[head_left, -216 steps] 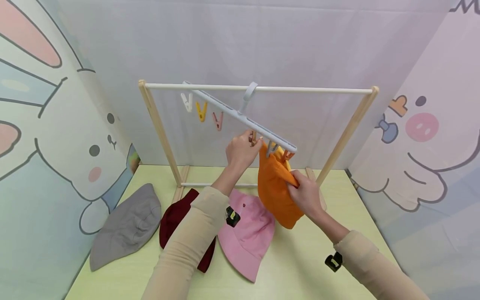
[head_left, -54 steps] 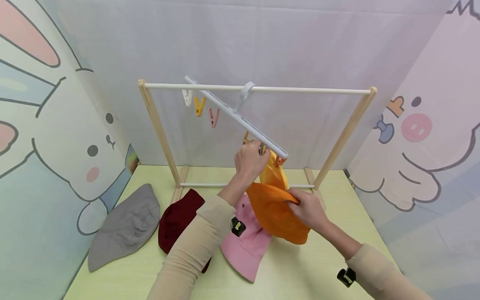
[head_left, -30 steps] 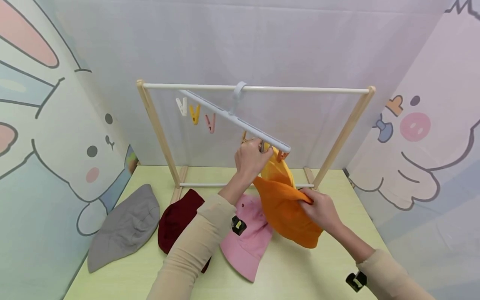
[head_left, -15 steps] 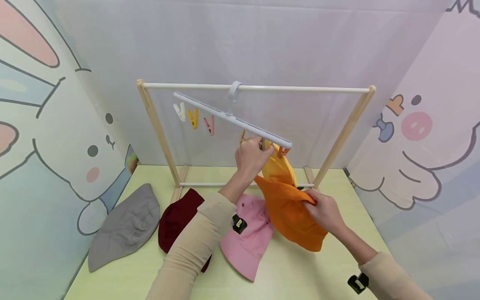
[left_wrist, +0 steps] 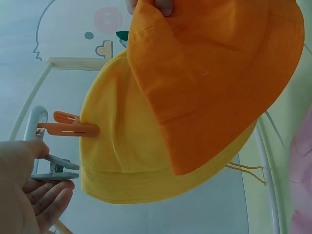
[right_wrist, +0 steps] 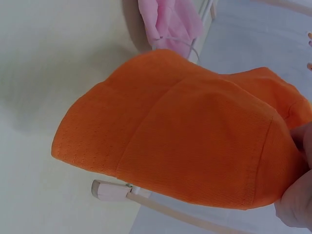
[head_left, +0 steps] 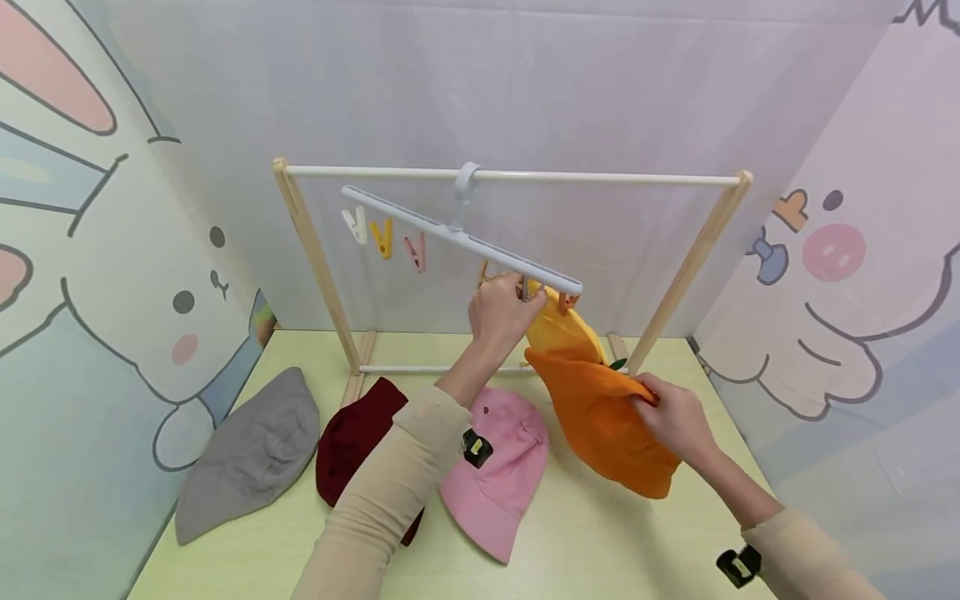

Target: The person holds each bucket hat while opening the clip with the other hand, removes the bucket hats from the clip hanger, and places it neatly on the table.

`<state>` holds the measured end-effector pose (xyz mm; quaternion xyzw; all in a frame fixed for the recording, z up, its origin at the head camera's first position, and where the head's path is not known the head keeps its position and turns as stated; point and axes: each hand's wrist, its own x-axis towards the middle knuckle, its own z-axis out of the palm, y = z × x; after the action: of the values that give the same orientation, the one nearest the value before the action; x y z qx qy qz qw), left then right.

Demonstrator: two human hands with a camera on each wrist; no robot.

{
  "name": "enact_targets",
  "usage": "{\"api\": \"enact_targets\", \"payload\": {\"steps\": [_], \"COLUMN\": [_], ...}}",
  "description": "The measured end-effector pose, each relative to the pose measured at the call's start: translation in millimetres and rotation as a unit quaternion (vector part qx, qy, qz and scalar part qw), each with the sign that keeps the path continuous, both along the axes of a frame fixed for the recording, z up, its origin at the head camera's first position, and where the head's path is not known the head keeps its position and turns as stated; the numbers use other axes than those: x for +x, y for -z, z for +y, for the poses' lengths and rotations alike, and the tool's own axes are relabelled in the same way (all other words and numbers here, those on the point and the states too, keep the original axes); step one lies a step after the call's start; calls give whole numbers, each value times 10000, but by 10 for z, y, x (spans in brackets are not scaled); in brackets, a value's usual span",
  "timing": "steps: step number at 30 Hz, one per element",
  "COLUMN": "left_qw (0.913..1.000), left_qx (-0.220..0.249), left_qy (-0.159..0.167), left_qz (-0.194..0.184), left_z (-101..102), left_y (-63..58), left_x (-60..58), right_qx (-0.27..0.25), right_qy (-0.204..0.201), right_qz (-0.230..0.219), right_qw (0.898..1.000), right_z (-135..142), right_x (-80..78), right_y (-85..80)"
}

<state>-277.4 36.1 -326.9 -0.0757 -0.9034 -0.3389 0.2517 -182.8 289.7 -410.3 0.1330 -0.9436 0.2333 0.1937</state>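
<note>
My left hand [head_left: 501, 315] is up under the right half of the pale blue clip hanger [head_left: 405, 214]. Between thumb and fingers it pinches a grey clothespin [left_wrist: 57, 176], whose tips point at the brim of a yellow bucket hat [left_wrist: 109, 161]. That hat hangs from an orange clothespin [left_wrist: 73, 128] at the hanger's end. Lower right, my right hand [head_left: 675, 418] grips an orange bucket hat [head_left: 600, 417] by its crown, above the table. The orange hat overlaps the yellow one in the head and left wrist views. A tan clothespin [head_left: 483, 271] shows just behind my left hand.
The hanger hooks over the white bar [head_left: 615, 177] of a wooden-legged rack [head_left: 690, 271]. White [head_left: 356, 225], yellow [head_left: 382, 239] and pink [head_left: 416, 252] clothespins dangle from its left half. Grey [head_left: 258, 454], dark red [head_left: 360, 433] and pink [head_left: 498, 475] hats lie on the table.
The orange hat, up against the hanger 7.2 s ago, has come down and right with my right hand, uncovering the yellow hat. The hanger has shifted left and turned; my left hand moved slightly right.
</note>
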Motion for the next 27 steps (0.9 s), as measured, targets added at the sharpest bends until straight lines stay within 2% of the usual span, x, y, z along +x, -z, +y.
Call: {"api": "enact_targets", "payload": {"steps": [9, 19, 27], "left_qw": [10000, 10000, 10000], "left_qx": [24, 46, -29], "left_qy": [2, 24, 5], "left_qz": [20, -29, -10], "left_z": [-9, -10, 4], "left_y": [-12, -26, -17], "left_x": [2, 2, 4], "right_qx": [199, 362, 459], "right_qy": [63, -50, -10], "right_qz": [132, 355, 346], "right_qw": [9997, 9987, 9983], "right_z": [136, 235, 242], "right_x": [-66, -163, -190], "right_y": [-61, -117, -50]}}
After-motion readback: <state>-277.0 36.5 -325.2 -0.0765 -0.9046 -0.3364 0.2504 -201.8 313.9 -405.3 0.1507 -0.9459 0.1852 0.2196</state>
